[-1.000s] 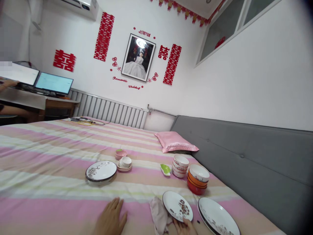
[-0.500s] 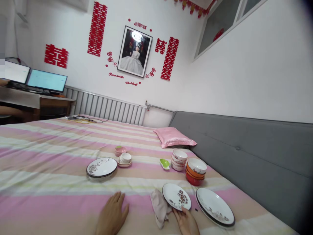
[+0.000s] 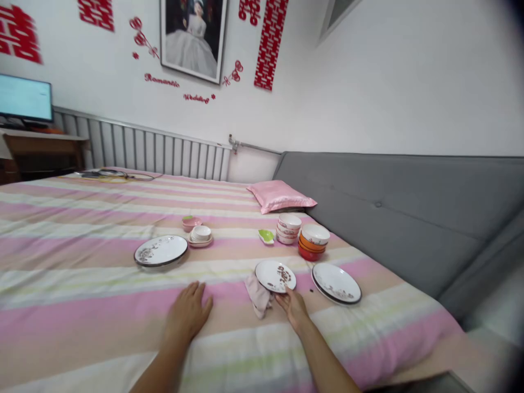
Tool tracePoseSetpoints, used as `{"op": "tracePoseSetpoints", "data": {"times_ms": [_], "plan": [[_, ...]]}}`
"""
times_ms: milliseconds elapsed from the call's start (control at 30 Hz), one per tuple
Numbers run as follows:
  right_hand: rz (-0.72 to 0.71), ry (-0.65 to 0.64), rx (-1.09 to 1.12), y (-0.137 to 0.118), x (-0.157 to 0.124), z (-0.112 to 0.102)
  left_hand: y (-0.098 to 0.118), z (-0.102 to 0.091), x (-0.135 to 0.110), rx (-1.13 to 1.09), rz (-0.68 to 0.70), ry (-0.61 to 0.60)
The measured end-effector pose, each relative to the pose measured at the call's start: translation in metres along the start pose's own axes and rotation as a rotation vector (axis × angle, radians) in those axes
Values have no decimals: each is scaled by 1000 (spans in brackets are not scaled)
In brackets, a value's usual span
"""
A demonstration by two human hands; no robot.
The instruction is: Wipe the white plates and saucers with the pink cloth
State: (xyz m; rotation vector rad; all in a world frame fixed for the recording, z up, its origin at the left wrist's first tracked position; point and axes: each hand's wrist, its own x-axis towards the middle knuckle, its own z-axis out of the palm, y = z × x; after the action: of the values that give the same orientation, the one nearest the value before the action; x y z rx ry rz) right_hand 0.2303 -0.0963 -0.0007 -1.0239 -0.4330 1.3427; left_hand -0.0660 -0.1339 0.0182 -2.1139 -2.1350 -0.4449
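My left hand (image 3: 187, 315) lies flat and open on the striped bedsheet (image 3: 82, 273), fingers spread, holding nothing. My right hand (image 3: 293, 305) grips the near rim of a small white patterned plate (image 3: 275, 275), which is tilted up off the sheet. A crumpled pinkish cloth (image 3: 257, 295) lies just left of that plate, touching it. A larger white plate (image 3: 336, 283) rests to the right of the held plate.
Further back sit stacked orange and white bowls (image 3: 313, 242), a stack of patterned bowls (image 3: 289, 228), a green dish (image 3: 266, 236), small cups on a saucer (image 3: 200, 236) and stacked plates (image 3: 160, 252). A pink pillow (image 3: 280, 195) and grey headboard (image 3: 388, 218) lie to the right.
The view has tipped downward and pulled back, so my forearms now show. Both hands stay where they were, the right still on the small plate's rim.
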Motion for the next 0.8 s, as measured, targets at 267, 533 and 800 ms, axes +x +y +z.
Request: {"op": "tracePoseSetpoints", "data": {"times_ms": [267, 533, 800], "plan": [[134, 109, -211, -3, 13, 0, 3, 5, 6, 29, 30, -32], [75, 98, -190, -18, 4, -7, 3, 10, 11, 33, 37, -30], [-38, 186, -215, -81, 7, -25, 1, 15, 15, 12, 45, -25]]}}
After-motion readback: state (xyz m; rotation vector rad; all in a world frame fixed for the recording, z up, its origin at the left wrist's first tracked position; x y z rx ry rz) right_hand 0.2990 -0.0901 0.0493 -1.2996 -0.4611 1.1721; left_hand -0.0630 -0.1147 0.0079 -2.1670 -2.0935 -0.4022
